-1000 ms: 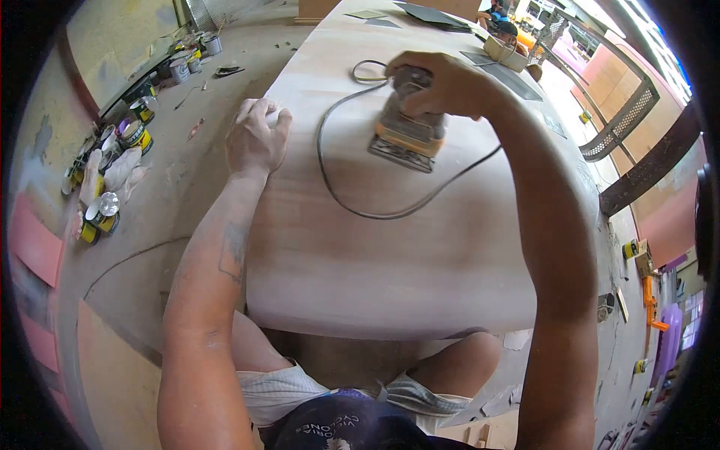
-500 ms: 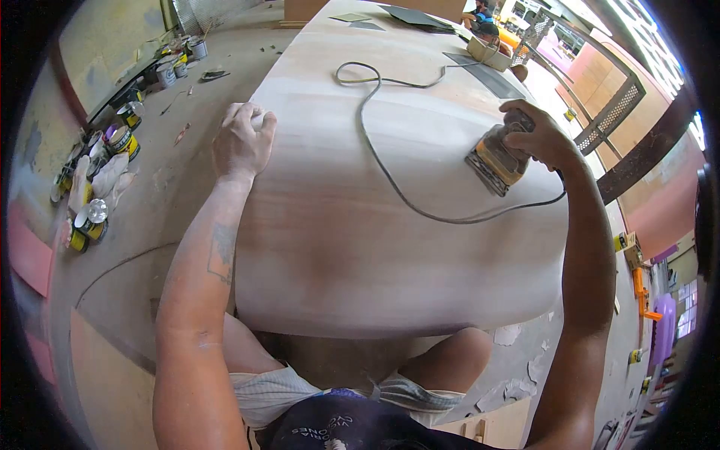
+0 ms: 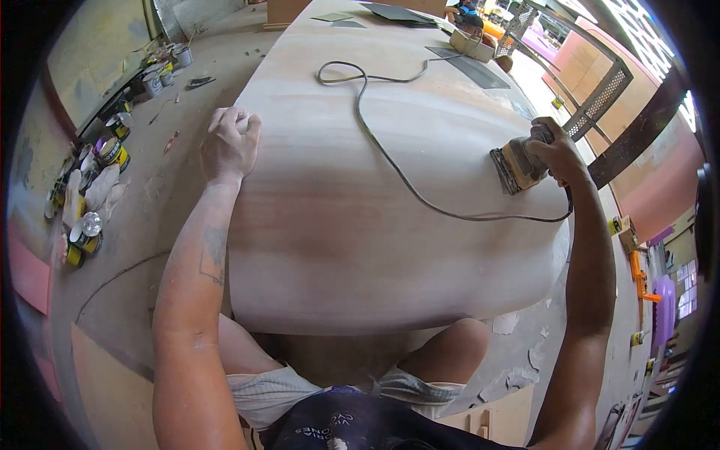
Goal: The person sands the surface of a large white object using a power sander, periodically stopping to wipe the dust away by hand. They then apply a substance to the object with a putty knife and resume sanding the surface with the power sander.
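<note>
A large pale board [image 3: 337, 255] with a curved near end and brownish patches lies in front of me. My right hand [image 3: 553, 150] is wrapped round the body of a dusty yellow and black sander [image 3: 520, 165], whose pad rests on the board near its right edge. From the sander a dark cord [image 3: 397, 174] loops across the surface toward the far end. My left hand [image 3: 231, 142], dusty and with its fingers curled, rests on the board's left edge; whether anything is inside it is hidden.
Paint cans [image 3: 114, 152] line the floor at the left. Dark sheets [image 3: 401, 15] and a small box [image 3: 472, 46] lie at the board's far end, with a person [image 3: 465, 10] beyond. A metal frame [image 3: 600, 94] stands at the right.
The sander and my right hand have moved to the right across the board, and the sander has turned slightly. The whole view has shifted a little; my left hand stays on the edge.
</note>
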`<move>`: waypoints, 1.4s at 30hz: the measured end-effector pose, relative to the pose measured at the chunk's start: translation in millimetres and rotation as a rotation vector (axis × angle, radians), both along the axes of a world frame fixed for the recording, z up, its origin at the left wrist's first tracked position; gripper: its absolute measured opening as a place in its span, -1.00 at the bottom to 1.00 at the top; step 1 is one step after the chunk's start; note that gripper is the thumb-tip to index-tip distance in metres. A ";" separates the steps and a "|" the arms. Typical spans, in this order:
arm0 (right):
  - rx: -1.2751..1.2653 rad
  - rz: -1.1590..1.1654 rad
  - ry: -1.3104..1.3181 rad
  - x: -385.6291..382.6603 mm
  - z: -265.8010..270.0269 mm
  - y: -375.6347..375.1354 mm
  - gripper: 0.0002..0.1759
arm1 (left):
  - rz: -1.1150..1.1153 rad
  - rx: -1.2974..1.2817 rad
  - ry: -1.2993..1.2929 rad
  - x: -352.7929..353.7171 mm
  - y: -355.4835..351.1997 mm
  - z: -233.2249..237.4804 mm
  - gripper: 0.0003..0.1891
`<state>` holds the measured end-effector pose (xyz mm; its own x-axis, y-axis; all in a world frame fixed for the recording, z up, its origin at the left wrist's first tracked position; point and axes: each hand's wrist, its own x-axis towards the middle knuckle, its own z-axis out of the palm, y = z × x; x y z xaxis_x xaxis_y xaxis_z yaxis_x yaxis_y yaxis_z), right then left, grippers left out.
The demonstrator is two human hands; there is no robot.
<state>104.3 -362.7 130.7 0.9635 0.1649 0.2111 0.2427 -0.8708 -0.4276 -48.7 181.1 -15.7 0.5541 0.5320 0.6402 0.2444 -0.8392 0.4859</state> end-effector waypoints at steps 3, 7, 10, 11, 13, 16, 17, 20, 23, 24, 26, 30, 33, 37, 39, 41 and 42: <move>0.002 -0.012 -0.023 0.5 -4.0 -6.8 -0.32 | 0.018 -0.008 0.026 -3.3 -4.4 4.3 -0.66; -0.024 -0.024 -0.024 -7.8 -2.5 -4.4 -0.29 | 0.004 0.009 0.015 -0.7 1.7 1.3 -0.65; -0.018 -0.033 -0.016 -16.0 -2.2 -5.0 -0.29 | 0.003 0.025 0.037 -1.0 2.2 2.6 -0.64; -0.046 -0.044 -0.007 -13.2 -2.9 -7.8 -0.29 | 0.013 0.021 0.050 -1.9 -0.2 4.7 -0.63; -0.025 -0.016 -0.080 -17.6 -8.2 -6.4 -0.30 | 0.018 0.060 0.060 -1.5 2.9 2.7 -0.63; -0.016 -0.007 -0.116 -25.6 -14.2 -2.6 -0.23 | -0.001 0.087 0.020 3.8 6.7 0.2 -0.63; -0.035 -0.006 -0.132 -30.8 -16.4 1.9 -0.22 | 0.006 0.090 0.038 3.7 7.1 -0.1 -0.63; -0.083 0.056 -0.165 -48.1 -16.2 23.0 -0.19 | 0.025 0.091 0.061 2.9 8.6 -0.6 -0.62; -0.127 0.129 -0.227 -57.6 -16.2 52.7 -0.18 | 0.037 0.098 0.083 3.1 8.5 0.1 -0.60; -0.129 0.222 -0.380 -38.3 -34.5 49.0 -0.18 | 0.036 0.104 0.091 3.0 8.0 -0.3 -0.59; -0.149 0.207 -0.267 -49.5 -30.1 77.1 -0.19 | 0.003 0.094 0.096 3.8 16.0 -7.7 -0.58; -0.127 0.195 -0.184 -97.4 -23.3 137.8 -0.18 | -0.047 0.044 0.175 47.1 71.3 -26.1 -0.43; -0.040 0.329 -0.104 -116.8 -17.2 173.1 -0.20 | -0.060 0.000 0.179 74.5 57.8 -5.0 -0.31; -0.064 0.434 -0.113 -128.6 -17.4 187.5 -0.20 | -0.207 -0.053 0.316 110.6 3.4 22.0 -0.22; -0.022 0.383 -0.099 -129.8 -17.7 180.9 -0.20 | -0.212 0.026 0.414 124.6 -12.3 8.3 -0.18; 0.019 0.314 -0.110 -125.9 -26.2 171.5 -0.20 | -0.057 0.110 0.593 97.4 -82.8 12.0 -0.14; 0.006 0.277 -0.102 -124.9 -26.1 162.7 -0.19 | 0.051 0.115 0.701 78.8 -112.8 22.6 -0.13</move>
<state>-20.6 -200.1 104.6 0.8556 0.4172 0.3062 0.5129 -0.7628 -0.3938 30.1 68.4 6.9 0.8325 0.5183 0.1958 0.5069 -0.8552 0.1086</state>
